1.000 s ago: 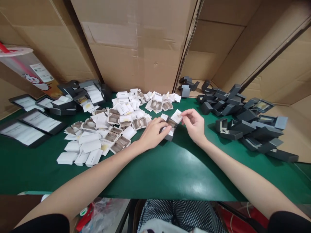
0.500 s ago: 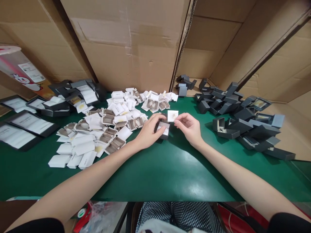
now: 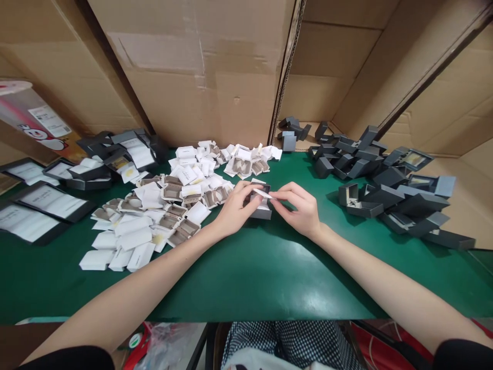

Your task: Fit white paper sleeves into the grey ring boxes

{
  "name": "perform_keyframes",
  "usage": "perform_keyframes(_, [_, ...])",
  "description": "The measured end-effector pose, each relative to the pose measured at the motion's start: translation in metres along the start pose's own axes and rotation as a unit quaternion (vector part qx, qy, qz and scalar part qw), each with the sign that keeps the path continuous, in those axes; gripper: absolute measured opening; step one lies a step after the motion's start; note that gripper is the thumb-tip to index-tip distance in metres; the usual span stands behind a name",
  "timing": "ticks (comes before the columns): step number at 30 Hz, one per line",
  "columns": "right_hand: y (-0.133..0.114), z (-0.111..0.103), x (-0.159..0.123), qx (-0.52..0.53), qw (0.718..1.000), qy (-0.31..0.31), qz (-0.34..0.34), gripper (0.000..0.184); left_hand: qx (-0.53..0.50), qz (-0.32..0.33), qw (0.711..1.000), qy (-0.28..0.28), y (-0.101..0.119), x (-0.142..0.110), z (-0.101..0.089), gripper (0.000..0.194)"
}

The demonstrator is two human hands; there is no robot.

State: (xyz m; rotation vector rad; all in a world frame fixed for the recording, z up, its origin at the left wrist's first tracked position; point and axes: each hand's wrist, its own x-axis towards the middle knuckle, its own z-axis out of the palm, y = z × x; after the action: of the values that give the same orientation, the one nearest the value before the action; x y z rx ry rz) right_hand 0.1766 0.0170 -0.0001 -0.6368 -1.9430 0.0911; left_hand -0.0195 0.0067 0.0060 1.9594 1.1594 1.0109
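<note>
A small dark grey box (image 3: 263,214) with its lid open stands on the green tabletop in front of me. My left hand (image 3: 233,209) is closed around the box's left side, thumb along its front. Between the thumb and fingers of my right hand (image 3: 299,209) is a flat white insert piece (image 3: 262,193), held nearly edge-on just above the open box. The fingertips of my left hand reach the insert's far left end; whether they grip it too is hard to see. Part of the box's inside is hidden by the insert and fingers.
Left of my hands lies a heap of white and brown-grey box inserts (image 3: 134,234). Behind it are open black cases with white linings (image 3: 50,198) and a plastic drink cup (image 3: 33,115). Several dark boxes (image 3: 408,203) are piled at right. Cardboard walls (image 3: 185,67) enclose the back.
My right hand has brought the white insert from beyond the box to above its opening, turning it from face-on to nearly edge-on. The left hand keeps holding the box, which has shifted slightly.
</note>
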Motion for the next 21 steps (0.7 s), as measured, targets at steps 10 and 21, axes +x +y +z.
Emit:
perform_keyframes(10, [-0.0025, -0.0005, 0.0013, 0.002, 0.999, -0.045, 0.012, 0.014, -0.037, 0.020, 0.999, 0.007, 0.0005, 0.0014, 0.0007, 0.019])
perform_keyframes(21, [0.0021, 0.0018, -0.0023, 0.018, 0.999, -0.040, 0.031, 0.011, -0.023, 0.020, 0.999, -0.009, 0.0035, -0.0006, 0.0007, 0.037])
